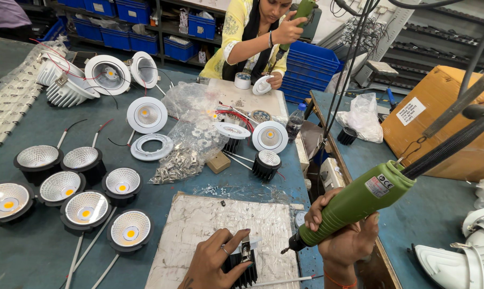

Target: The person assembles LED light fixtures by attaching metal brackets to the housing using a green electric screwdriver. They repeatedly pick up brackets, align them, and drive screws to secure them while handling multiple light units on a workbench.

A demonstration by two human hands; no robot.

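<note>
My left hand presses down on a black finned lamp heat sink with a small metal clip on top, resting on a white board at the near edge of the bench. My right hand grips a green electric screwdriver. Its bit points down-left and hangs just right of the heat sink, a short gap apart. A black coiled cable runs from the screwdriver's back end up to the right.
Several assembled downlights with reflectors lie at left. White lamp rings, bags of small parts and a water bottle fill the middle. Across the bench a person holds another green screwdriver. A cardboard box stands at right.
</note>
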